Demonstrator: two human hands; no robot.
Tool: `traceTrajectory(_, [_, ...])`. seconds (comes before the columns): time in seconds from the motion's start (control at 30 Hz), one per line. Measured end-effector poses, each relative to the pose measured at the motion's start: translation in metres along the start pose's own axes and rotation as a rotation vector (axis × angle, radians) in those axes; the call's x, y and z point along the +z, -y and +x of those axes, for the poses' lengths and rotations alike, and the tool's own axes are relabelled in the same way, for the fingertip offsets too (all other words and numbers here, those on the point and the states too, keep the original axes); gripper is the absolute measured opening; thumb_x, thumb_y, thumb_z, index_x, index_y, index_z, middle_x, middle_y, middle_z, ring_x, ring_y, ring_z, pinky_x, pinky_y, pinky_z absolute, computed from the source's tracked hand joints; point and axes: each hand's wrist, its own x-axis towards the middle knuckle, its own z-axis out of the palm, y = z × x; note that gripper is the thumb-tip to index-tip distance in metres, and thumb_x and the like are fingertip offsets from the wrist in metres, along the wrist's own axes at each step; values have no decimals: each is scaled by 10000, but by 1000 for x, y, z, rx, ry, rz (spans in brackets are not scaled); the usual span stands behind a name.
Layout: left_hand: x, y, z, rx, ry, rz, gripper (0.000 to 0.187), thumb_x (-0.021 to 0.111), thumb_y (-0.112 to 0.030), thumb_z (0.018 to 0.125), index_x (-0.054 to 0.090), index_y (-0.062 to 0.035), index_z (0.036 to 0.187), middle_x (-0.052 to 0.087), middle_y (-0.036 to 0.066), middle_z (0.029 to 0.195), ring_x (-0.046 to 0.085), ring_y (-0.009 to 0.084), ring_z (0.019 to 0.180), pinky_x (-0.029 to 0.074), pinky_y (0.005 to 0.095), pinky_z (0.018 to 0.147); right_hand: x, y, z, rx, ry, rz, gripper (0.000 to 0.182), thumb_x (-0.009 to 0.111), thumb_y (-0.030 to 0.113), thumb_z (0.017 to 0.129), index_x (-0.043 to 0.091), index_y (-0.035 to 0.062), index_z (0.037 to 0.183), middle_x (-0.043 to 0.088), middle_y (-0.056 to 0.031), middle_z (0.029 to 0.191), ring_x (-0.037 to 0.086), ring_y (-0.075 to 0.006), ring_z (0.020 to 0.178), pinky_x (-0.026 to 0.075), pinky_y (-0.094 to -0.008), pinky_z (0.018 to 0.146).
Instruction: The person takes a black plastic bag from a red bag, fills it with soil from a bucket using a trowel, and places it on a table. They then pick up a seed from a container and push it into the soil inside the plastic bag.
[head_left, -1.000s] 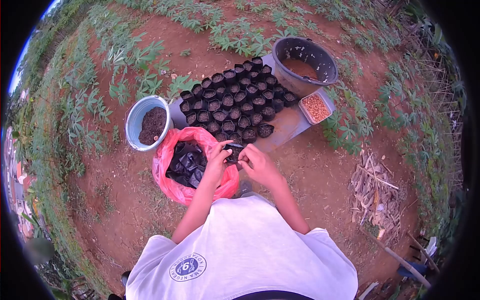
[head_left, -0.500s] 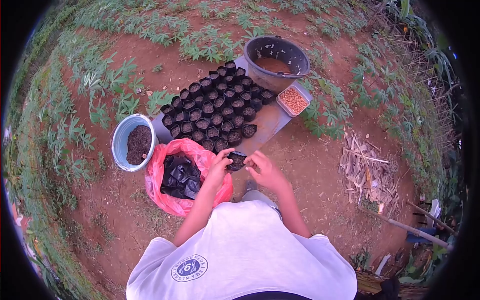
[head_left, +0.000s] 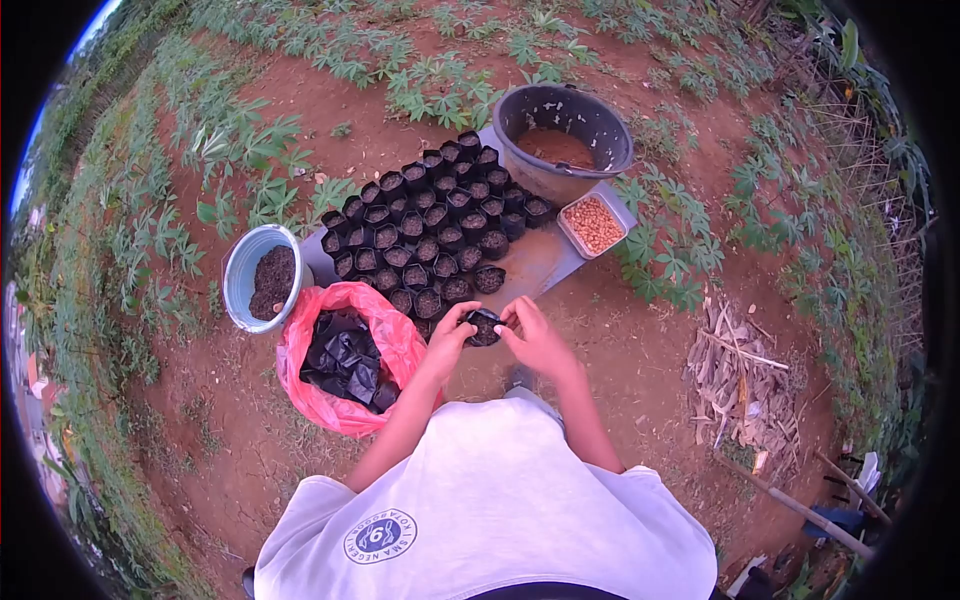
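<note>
Between my hands is a black plastic seedling bag [head_left: 484,330] filled with dark soil, its mouth facing up. My left hand [head_left: 450,335] pinches its left rim. The fingers of my right hand [head_left: 533,338] close on the opposite rim. Just beyond, many similar soil-filled bags [head_left: 428,248] stand packed together on a grey board [head_left: 545,265]. A pink plastic bag [head_left: 290,350] holding folded black seedling bags [head_left: 345,355] sits beside my left forearm.
A light-blue bucket [head_left: 236,285] with dark soil stands at the left. On the board's far right are a large dark bucket [head_left: 515,165] and a tray of orange-brown seeds [head_left: 597,224]. Dry husks [head_left: 735,385] and a pole [head_left: 810,515] lie on the ground to the right.
The view has shifted slightly. My right hand has changed its grip along the rim, with its thumb now at the bag's edge. The bag is still held between both hands.
</note>
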Motion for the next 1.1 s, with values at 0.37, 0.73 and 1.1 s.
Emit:
traceTrajectory(0.37, [83, 27, 57, 64, -206, 77, 514, 549, -12, 878, 521, -114, 1381, 577, 51, 1125, 566, 123, 971, 487, 262, 856, -71, -89, 42, 84, 136, 168, 167, 663, 2, 853, 579, -5, 997, 624, -109, 853, 623, -196, 743, 516, -345, 693])
traceTrajectory(0.73, [116, 51, 66, 153, -632, 193, 219, 596, -64, 942, 477, -68, 1126, 598, 62, 1048, 593, 131, 943, 520, 293, 784, -93, -114, 66, -61, 289, 169, 93, 649, 48, 889, 613, -6, 955, 619, -67, 820, 586, -139, 690, 494, -300, 641])
traceTrajectory(1.1, [91, 30, 81, 482, -630, 738, 142, 670, -51, 853, 552, 0, 911, 640, 105, 906, 675, 229, 793, 531, 355, 702, -77, -120, 88, -16, 259, 143, 90, 630, 39, 888, 594, -13, 952, 632, -143, 828, 645, -242, 736, 514, -367, 687])
